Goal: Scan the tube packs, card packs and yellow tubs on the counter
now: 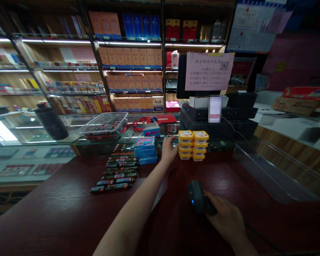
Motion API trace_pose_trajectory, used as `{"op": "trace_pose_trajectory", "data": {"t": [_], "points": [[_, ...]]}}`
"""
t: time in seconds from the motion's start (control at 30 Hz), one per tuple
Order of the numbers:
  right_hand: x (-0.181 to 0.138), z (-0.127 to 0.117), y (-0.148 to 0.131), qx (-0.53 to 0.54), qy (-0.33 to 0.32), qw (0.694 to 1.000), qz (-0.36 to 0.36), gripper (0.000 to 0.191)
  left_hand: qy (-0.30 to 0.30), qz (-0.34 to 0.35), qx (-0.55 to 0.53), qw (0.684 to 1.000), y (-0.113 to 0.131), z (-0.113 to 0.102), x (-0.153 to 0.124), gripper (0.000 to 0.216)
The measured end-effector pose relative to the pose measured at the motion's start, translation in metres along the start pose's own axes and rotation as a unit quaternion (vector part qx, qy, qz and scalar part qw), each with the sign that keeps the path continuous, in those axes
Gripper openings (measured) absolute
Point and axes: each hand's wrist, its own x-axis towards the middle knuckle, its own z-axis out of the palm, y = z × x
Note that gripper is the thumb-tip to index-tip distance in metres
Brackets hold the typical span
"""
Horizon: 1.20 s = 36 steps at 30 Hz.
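Observation:
My right hand (225, 215) is wrapped round the handle of a dark barcode scanner (196, 197). A blue light glows on the scanner's side, and a cable trails from the hand toward the lower right. Out over the table, my left hand (169, 151) reaches to the left side of two stacks of small yellow-lidded tubs (185, 144). Its fingers are apart and appear to hold nothing; whether they touch the tubs I cannot tell. Left of that hand sits a pile of blue packets (145, 151). Beside them, a row of dark, pen-like slim packages (120, 170) lies on the wood.
A clear plastic bin (277, 170) lies at the right. Behind stand a clear tray of slim items (106, 126), a small open box (151, 129), a black tumbler (50, 121) and a monitor with a pink notice (209, 73). Shelves of boxes (130, 58) line the back.

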Motion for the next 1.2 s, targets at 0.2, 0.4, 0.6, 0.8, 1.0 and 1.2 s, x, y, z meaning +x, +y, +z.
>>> {"op": "trace_pose_trajectory", "data": {"t": [0.2, 0.4, 0.6, 0.8, 1.0, 1.2], "points": [[-0.003, 0.000, -0.002, -0.001, -0.006, 1.000, 0.011, 0.037, 0.021, 0.050, 0.229, 0.972, 0.024, -0.076, -0.010, 0.019], [-0.004, 0.001, -0.001, -0.006, 0.004, 1.000, 0.007, 0.036, 0.079, -0.094, 0.349, 0.929, 0.011, -0.109, -0.008, 0.062], [-0.003, 0.000, -0.004, -0.003, 0.004, 1.000, 0.015, 0.035, 0.047, -0.128, 0.384, 0.913, 0.005, -0.112, -0.008, 0.056], [-0.002, -0.003, -0.004, -0.013, -0.009, 1.000, 0.014, 0.036, 0.002, -0.024, 0.450, 0.893, 0.016, -0.123, -0.020, 0.036], [-0.003, -0.005, -0.004, -0.008, -0.008, 1.000, 0.011, 0.036, -0.106, 0.046, 0.454, 0.884, 0.018, -0.138, -0.017, 0.020], [-0.002, -0.007, -0.008, -0.010, -0.008, 1.000, 0.011, 0.036, -0.041, 0.099, 0.320, 0.941, 0.031, -0.152, -0.030, 0.025]]}}
